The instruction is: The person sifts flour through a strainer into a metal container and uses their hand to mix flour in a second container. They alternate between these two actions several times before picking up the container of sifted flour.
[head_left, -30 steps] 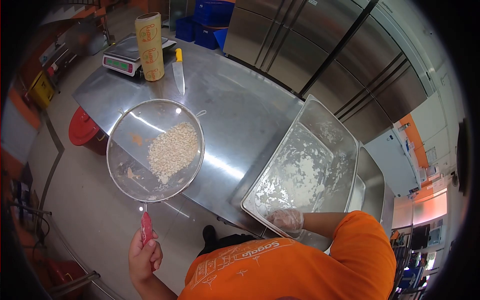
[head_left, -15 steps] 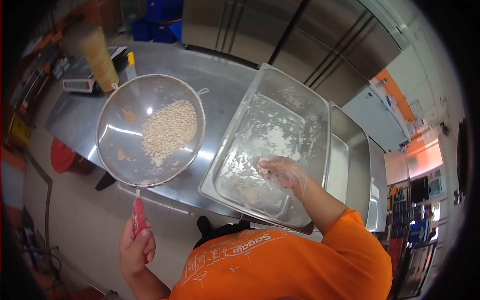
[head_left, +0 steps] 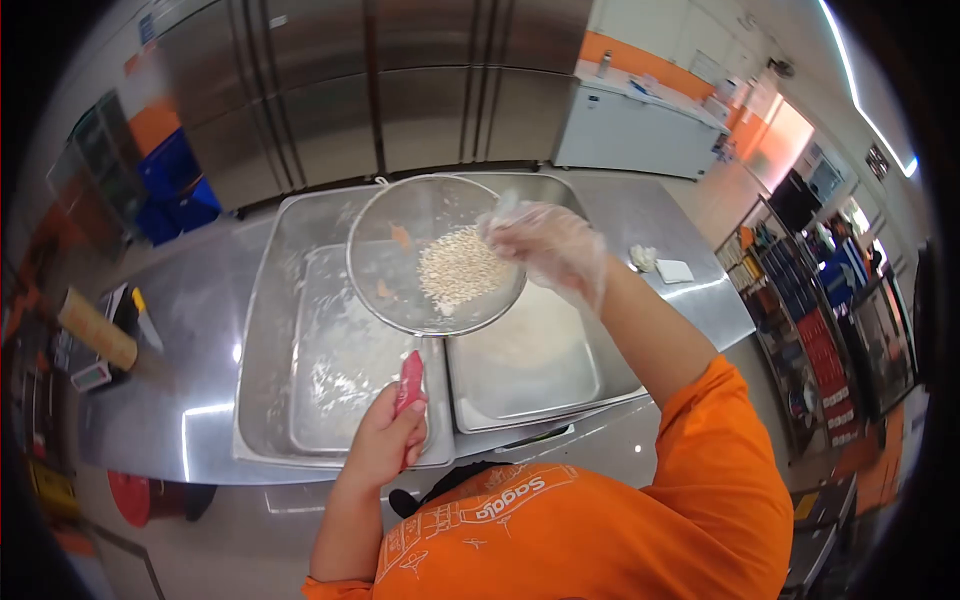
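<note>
Before you, the steel table (head_left: 195, 345) carries a left tray (head_left: 268, 340) and right tray (head_left: 525, 385); roll (head_left: 98, 328), scale (head_left: 92, 375) and knife (head_left: 147, 321) at left; crumpled bundle (head_left: 643, 257) and white pad (head_left: 675, 271) at right.

Bright; strip light (head_left: 865, 90) upper right; glare on steel table (head_left: 190, 350); fisheye edges black

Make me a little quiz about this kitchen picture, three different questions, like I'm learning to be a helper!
1. Pick one: what lies in the sieve?
A) blue beads
B) pale bits
C) red berries

2. True or false: the right hand is bare.

3. Which hand holds the red handle?

Key:
1. B.
2. False: the right hand wears a clear glove.
3. The person's left hand.
</note>
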Action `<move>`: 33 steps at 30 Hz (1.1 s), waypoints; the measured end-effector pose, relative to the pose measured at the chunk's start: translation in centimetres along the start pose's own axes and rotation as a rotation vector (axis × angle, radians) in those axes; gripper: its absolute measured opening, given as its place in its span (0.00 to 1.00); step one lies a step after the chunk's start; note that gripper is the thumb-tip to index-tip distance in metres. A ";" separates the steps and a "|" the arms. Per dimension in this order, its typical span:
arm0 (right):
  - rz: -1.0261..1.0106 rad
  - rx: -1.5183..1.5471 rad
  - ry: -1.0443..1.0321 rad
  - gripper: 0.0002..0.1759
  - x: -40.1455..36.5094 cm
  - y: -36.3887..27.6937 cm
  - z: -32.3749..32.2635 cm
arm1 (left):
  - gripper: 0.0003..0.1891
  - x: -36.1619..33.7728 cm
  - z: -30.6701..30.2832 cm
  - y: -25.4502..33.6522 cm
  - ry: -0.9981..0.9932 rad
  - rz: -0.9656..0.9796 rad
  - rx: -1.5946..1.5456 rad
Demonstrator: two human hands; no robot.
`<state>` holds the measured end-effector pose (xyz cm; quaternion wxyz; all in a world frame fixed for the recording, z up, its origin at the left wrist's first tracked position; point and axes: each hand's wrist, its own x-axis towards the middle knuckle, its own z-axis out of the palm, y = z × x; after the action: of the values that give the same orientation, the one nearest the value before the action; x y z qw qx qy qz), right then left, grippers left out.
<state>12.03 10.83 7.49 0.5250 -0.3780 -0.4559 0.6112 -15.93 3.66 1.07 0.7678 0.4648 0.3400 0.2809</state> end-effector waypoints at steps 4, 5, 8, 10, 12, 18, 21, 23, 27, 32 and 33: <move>0.054 -0.536 0.085 0.11 -1.6 0.4 -3.7 | 0.07 4.0 6.6 -2.0 -0.063 0.007 0.001; 0.050 -0.534 0.090 0.11 -1.8 0.4 -4.3 | 0.07 4.7 7.7 -2.5 -0.068 0.007 0.006; -0.320 -1.418 0.101 0.17 -2.0 -0.4 -6.1 | 0.06 5.8 11.0 -3.8 -0.086 -0.040 -0.040; -0.086 -1.382 0.066 0.20 -1.4 -1.0 -6.9 | 0.05 6.1 12.1 -4.5 -0.134 -0.123 -0.182; -0.119 -1.465 0.028 0.18 -2.0 -1.8 -7.0 | 0.05 6.4 12.5 -5.0 -0.142 -0.125 -0.226; -0.165 -1.951 -0.292 0.16 -1.1 0.3 -8.9 | 0.04 6.4 13.8 -5.3 -0.141 -0.094 -0.167; -0.189 -2.108 -0.561 0.14 0.3 3.6 -10.6 | 0.04 6.1 14.2 -5.0 -0.134 -0.071 -0.116; -0.366 -2.175 -0.817 0.12 0.1 3.6 -9.6 | 0.05 6.3 14.0 -4.9 -0.105 -0.056 -0.106; -0.242 -1.990 -0.460 0.11 0.9 2.4 -9.5 | 0.05 5.3 14.5 -4.2 -0.071 -0.018 -0.108; 0.035 -1.829 -0.258 0.19 1.6 0.2 -8.8 | 0.05 5.3 13.9 -3.7 -0.065 -0.054 -0.230; -0.126 -2.054 -0.389 0.17 1.4 0.4 -9.1 | 0.05 5.2 13.9 -3.9 -0.062 -0.059 -0.233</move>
<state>20.25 13.64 4.39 -0.1001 -0.5129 -0.8513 -0.0479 -1.43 -1.27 0.86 0.8347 0.3705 0.2947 0.2814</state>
